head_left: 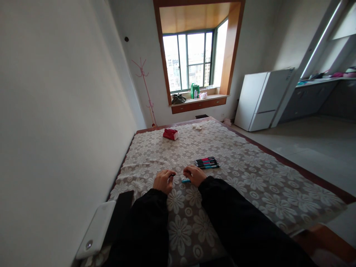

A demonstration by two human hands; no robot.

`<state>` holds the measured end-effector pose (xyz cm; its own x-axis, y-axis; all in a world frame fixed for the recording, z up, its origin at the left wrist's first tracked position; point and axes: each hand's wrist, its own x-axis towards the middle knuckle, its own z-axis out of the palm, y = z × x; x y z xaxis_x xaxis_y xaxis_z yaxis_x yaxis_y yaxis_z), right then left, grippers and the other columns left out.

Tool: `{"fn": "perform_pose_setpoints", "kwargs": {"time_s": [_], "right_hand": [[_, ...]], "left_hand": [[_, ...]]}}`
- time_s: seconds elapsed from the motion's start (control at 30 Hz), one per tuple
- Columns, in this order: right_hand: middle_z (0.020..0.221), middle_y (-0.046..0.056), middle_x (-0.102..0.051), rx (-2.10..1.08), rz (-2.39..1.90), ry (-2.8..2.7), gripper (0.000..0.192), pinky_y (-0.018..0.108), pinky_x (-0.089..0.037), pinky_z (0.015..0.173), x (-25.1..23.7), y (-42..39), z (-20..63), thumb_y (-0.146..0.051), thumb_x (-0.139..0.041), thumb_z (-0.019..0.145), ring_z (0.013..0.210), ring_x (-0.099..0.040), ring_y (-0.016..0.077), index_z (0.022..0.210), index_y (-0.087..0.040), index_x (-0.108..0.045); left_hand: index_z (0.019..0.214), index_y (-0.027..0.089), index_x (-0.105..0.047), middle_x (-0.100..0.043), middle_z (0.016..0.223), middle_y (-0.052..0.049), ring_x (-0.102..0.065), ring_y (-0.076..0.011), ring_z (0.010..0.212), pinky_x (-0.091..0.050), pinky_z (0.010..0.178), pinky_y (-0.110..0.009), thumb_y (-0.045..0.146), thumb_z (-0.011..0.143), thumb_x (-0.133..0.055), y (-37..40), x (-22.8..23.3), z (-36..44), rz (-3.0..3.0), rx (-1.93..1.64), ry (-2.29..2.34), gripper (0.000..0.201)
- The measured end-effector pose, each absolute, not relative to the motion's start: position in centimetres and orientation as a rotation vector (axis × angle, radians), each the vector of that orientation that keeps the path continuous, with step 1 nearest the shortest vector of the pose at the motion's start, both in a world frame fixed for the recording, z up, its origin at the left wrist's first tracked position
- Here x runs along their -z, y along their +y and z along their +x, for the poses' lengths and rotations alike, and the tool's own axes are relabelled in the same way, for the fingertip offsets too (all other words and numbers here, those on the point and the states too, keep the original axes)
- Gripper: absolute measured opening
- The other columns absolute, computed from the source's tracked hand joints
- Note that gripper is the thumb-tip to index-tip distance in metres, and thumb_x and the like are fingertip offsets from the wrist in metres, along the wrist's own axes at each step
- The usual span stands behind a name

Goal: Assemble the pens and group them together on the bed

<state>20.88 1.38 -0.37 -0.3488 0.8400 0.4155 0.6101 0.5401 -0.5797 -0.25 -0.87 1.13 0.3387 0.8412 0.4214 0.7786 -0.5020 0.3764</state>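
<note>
My left hand (pixel 163 181) is closed, with a small black pen part (pixel 172 175) pinched between thumb and fingers just above the tablecloth. Close by on its right, my right hand (pixel 196 175) has its fingers curled together; what the fingertips hold is hidden. A short light-blue pen barrel (pixel 185 181) pokes out from under that hand, and I cannot tell whether it is gripped or lies on the cloth. Just beyond the right hand, several pens (pixel 205 162) with black, red and blue parts lie side by side in a row.
A floral cloth (pixel 239 163) covers the table. Farther back lie a red tissue pack (pixel 170 134) and a crumpled white item (pixel 197 127). A white device (pixel 96 230) and a dark flat object (pixel 119 211) sit by the wall at left. A fridge (pixel 263 98) stands beyond.
</note>
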Motion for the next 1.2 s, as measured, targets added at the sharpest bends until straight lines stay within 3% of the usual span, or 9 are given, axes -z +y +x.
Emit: {"fn": "perform_pose_setpoints", "kwargs": {"time_s": [0.17,0.3,0.47,0.63,0.8,0.9,1.03,1.2], "right_hand": [[0.082,0.003,-0.065,-0.395,-1.075,-2.166,0.013,0.027,-0.042,0.076,0.4,1.5,20.9,-0.015,-0.056,0.085,0.082,-0.056,0.0163,0.088,-0.02,-0.067],[0.084,0.003,-0.064,-0.355,-1.017,-2.252,0.008,0.028,-0.041,0.079,0.1,1.2,20.9,-0.025,-0.061,0.084,0.085,-0.055,0.0174,0.087,-0.021,-0.067],[0.093,0.005,-0.061,-0.287,-0.942,-2.393,0.036,0.032,-0.041,0.081,-0.1,1.0,21.1,-0.041,-0.078,0.067,0.091,-0.053,0.0213,0.094,-0.021,-0.065],[0.088,0.005,-0.061,-0.306,-0.959,-2.398,0.004,0.03,-0.04,0.079,0.2,1.3,21.2,-0.02,-0.066,0.079,0.088,-0.053,0.0194,0.081,-0.02,-0.062],[0.084,0.003,-0.062,-0.41,-1.099,-2.228,0.017,0.025,-0.04,0.071,0.2,1.2,21.0,-0.011,-0.048,0.085,0.077,-0.056,0.0156,0.097,-0.018,-0.057],[0.092,0.004,-0.063,-0.357,-1.109,-2.279,0.02,0.026,-0.04,0.074,0.1,0.8,21.0,-0.016,-0.048,0.086,0.08,-0.057,0.0156,0.103,-0.021,-0.058],[0.089,0.002,-0.061,-0.296,-1.138,-2.382,0.019,0.024,-0.04,0.07,0.2,0.6,21.0,-0.029,-0.062,0.08,0.077,-0.057,0.0154,0.098,-0.024,-0.065],[0.089,0.002,-0.062,-0.292,-1.188,-2.319,0.007,0.023,-0.039,0.069,0.4,0.9,20.9,-0.021,-0.059,0.082,0.08,-0.059,0.0145,0.086,-0.022,-0.065]], "left_hand": [[0.095,0.023,-0.062,-0.066,0.09,-0.004,-0.058,-0.0197,0.088,-0.043,0.08,-0.032,0.011,0.078,-0.052,-0.5,-0.6,-0.5,2.409,-0.917,1.599,0.023],[0.095,0.021,-0.061,-0.066,0.084,-0.004,-0.059,-0.0193,0.084,-0.043,0.079,-0.032,0.01,0.077,-0.052,-0.3,-0.3,-0.7,2.378,-0.949,1.606,0.023],[0.094,0.02,-0.059,-0.066,0.086,-0.004,-0.059,-0.0185,0.086,-0.045,0.079,-0.031,0.009,0.077,-0.049,-0.1,-0.1,-0.9,2.362,-0.973,1.531,0.023],[0.095,0.02,-0.059,-0.066,0.088,-0.004,-0.061,-0.0179,0.085,-0.047,0.078,-0.03,0.009,0.077,-0.048,0.2,0.5,-0.9,2.328,-0.976,1.503,0.024],[0.094,0.019,-0.058,-0.066,0.087,-0.005,-0.062,-0.0178,0.084,-0.047,0.078,-0.03,0.007,0.076,-0.046,0.4,0.6,-1.0,2.307,-0.987,1.49,0.025],[0.093,0.019,-0.059,-0.066,0.087,-0.005,-0.062,-0.0178,0.085,-0.048,0.079,-0.03,0.006,0.075,-0.045,0.4,0.6,-0.9,2.309,-0.999,1.478,0.026],[0.092,0.018,-0.06,-0.065,0.085,-0.005,-0.061,-0.0181,0.084,-0.047,0.079,-0.031,0.006,0.074,-0.044,0.3,0.6,-0.8,2.324,-0.991,1.461,0.027],[0.097,0.019,-0.06,-0.065,0.086,-0.005,-0.06,-0.0181,0.085,-0.047,0.08,-0.031,0.003,0.071,-0.045,0.2,0.5,-0.7,2.321,-0.966,1.442,0.034]]}}
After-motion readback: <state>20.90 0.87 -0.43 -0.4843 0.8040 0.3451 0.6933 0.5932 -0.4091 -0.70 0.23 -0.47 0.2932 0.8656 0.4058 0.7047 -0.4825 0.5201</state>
